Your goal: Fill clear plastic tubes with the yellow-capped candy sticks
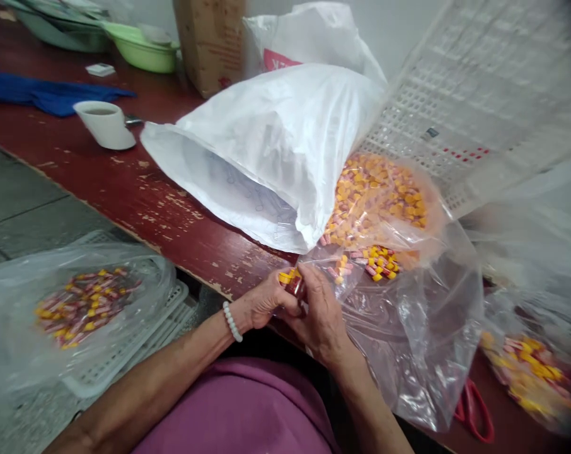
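Observation:
My left hand (pixel 271 299), a pale bead bracelet at its wrist, is closed around several small yellow-capped pieces (pixel 286 277). My right hand (pixel 321 312) meets it at the table's edge, its fingers closed on a shiny dark red piece (pixel 295 287) between the hands; its exact kind is unclear. Just beyond them lies a clear plastic bag (pixel 408 328) with loose yellow-and-pink pieces (pixel 380 261) at its mouth. A larger heap of the same pieces (pixel 375 195) sits behind, under clear plastic. To its left, a white sack (pixel 285 132) gapes open, with thin clear items (pixel 248 189) inside.
A white perforated basket (pixel 474 107) leans at the right. Red-handled scissors (pixel 477 410) and another filled bag (pixel 534 372) lie below it. At left are a white cup (pixel 106 126), a blue cloth (pixel 44 91), a green basin (pixel 141 50) and a low bag of pieces (pixel 91 302).

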A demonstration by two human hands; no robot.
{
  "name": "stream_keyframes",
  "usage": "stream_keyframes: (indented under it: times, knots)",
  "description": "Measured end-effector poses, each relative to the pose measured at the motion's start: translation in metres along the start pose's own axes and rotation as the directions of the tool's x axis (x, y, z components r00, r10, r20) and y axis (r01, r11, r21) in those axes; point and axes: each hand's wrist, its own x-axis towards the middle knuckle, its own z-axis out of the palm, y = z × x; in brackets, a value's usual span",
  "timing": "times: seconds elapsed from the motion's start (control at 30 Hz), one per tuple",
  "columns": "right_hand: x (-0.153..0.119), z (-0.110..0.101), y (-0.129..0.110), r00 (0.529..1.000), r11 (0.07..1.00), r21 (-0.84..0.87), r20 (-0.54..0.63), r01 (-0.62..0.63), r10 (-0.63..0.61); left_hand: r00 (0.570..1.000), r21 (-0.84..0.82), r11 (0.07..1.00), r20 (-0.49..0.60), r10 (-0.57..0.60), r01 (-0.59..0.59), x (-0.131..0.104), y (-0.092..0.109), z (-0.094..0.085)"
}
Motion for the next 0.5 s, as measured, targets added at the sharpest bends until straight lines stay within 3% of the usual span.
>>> stream_keyframes:
  times: [0.17,0.27,0.33,0.43,0.47,0.5]
  knots:
    - [0.01,0.018,-0.007,0.995,0.994,-0.065,-0.032,0.093,-0.095,0.999,-0.129,0.991,-0.029,-0.033,0.029,-0.013,-0.003,-0.009]
    - [0.022,0.033,-0.017,0.991,0.993,0.022,0.058,0.115,-0.117,0.994,-0.198,0.98,-0.112,0.006,-0.029,-0.032,0.003,-0.029]
    - [0.028,0.039,-0.024,0.989,0.988,0.102,0.082,0.112,-0.121,0.975,-0.204,0.972,-0.211,0.074,-0.118,-0.056,0.012,-0.05]
    - [0.031,0.039,-0.028,0.997,0.993,0.115,0.072,0.032,-0.04,0.895,-0.152,0.955,-0.41,0.175,-0.256,-0.11,0.032,-0.1]
    - [0.03,0.039,-0.026,0.997,0.995,0.103,0.078,0.004,-0.012,0.835,-0.12,0.951,-0.517,0.186,-0.286,-0.129,0.039,-0.121]
    - [0.029,0.037,-0.025,0.996,0.996,0.093,0.088,-0.018,0.01,0.745,-0.076,0.947,-0.638,0.194,-0.311,-0.148,0.046,-0.143]
